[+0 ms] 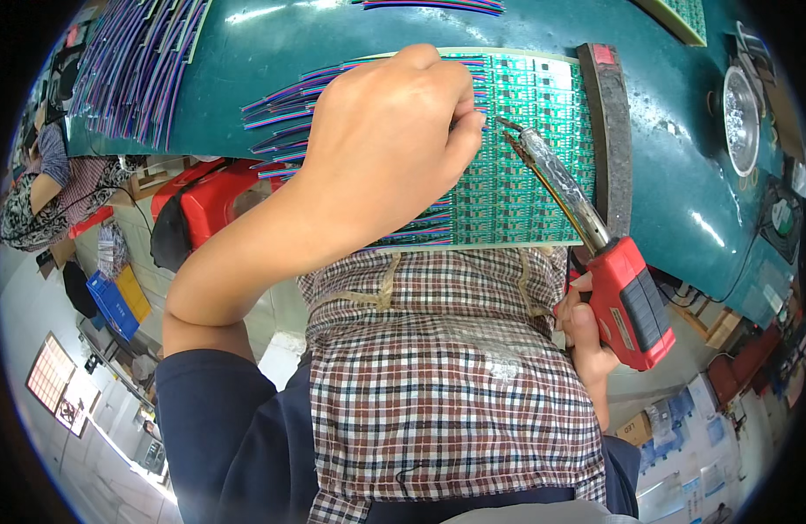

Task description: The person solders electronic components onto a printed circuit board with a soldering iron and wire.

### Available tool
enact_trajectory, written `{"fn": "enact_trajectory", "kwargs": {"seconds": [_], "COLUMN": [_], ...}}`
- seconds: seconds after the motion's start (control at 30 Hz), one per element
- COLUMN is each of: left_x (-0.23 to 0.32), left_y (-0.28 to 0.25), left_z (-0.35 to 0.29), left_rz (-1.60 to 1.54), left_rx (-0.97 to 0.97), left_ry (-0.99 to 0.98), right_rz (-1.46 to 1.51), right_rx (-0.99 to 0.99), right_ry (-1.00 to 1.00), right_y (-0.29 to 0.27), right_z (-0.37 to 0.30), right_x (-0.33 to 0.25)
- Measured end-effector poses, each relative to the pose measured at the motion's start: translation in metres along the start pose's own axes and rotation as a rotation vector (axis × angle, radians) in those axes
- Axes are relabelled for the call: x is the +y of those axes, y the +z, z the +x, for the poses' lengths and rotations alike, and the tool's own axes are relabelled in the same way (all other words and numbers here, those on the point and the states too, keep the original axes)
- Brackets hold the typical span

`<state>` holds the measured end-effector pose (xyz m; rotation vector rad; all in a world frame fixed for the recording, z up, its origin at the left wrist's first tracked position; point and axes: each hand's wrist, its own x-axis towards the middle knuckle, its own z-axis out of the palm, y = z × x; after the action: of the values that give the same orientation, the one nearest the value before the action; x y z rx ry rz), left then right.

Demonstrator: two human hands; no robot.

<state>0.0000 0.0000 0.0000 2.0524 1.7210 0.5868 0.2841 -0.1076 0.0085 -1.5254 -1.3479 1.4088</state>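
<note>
Soldering gun (pixel 609 255) in the right hand (pixel 588 339), its tip just right of the left hand's (pixel 390 131) fingers.
In the head view, the gun's long axis slants up and leftward over the green circuit panel (pixel 529 196) on the tabletop (pixel 682 188); the left hand, nearer the tip, lies across the wire bundle (pixel 285 106) with thumb and forefinger pressed together, seemingly pinching a thin wire (pixel 484 127), while the right-hand fingers wrap the red handle.

Soldering iron (pixel 611 262) — plastic, blotched metal
</note>
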Motion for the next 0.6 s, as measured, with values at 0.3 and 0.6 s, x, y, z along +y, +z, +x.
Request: {"fn": "enact_trajectory", "kwargs": {"seconds": [0.3, 0.6], "left_x": [-0.001, -0.001], "left_y": [0.001, 0.001], "left_z": [0.002, 0.002], "left_rz": [-0.006, 0.003], "left_rx": [0.011, 0.0], "left_ry": [0.011, 0.012], "right_rz": [-0.013, -0.029], "right_rx": [-0.064, -0.114], "right_ry": [0.012, -0.038], "right_y": [0.001, 0.0], "right_z": [0.006, 0.011], "right_x": [-0.005, -0.004]}}
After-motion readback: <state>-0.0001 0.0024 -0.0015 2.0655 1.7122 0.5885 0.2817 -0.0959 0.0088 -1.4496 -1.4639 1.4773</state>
